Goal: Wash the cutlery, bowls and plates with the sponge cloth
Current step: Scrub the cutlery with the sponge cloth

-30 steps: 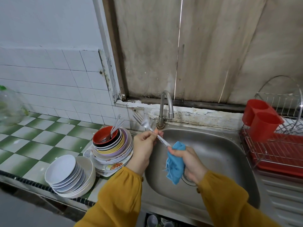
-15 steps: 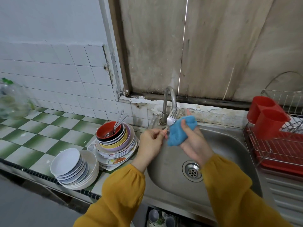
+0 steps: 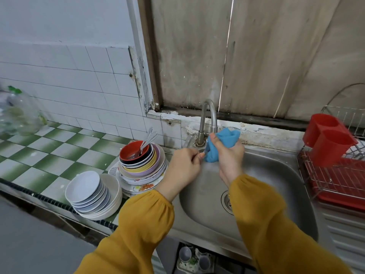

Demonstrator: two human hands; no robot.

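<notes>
Blue sponge cloth (image 3: 222, 144), gripped in the right hand (image 3: 230, 162), rubs a utensil (image 3: 204, 153) the left hand (image 3: 183, 166) pinches; plates (image 3: 145, 176), bowls (image 3: 94, 194), more cutlery (image 3: 147, 142) wait on the counter (image 3: 49, 155). Early days, I'd judge.

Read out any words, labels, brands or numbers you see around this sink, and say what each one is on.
No readable text anywhere in this view.
Clear plastic jar on the counter: blurred, any label unreadable.
Flowered plate low in the stack: a pattern only, no words.
Red cutlery holder, tap, sponge cloth: no markings visible.
</notes>
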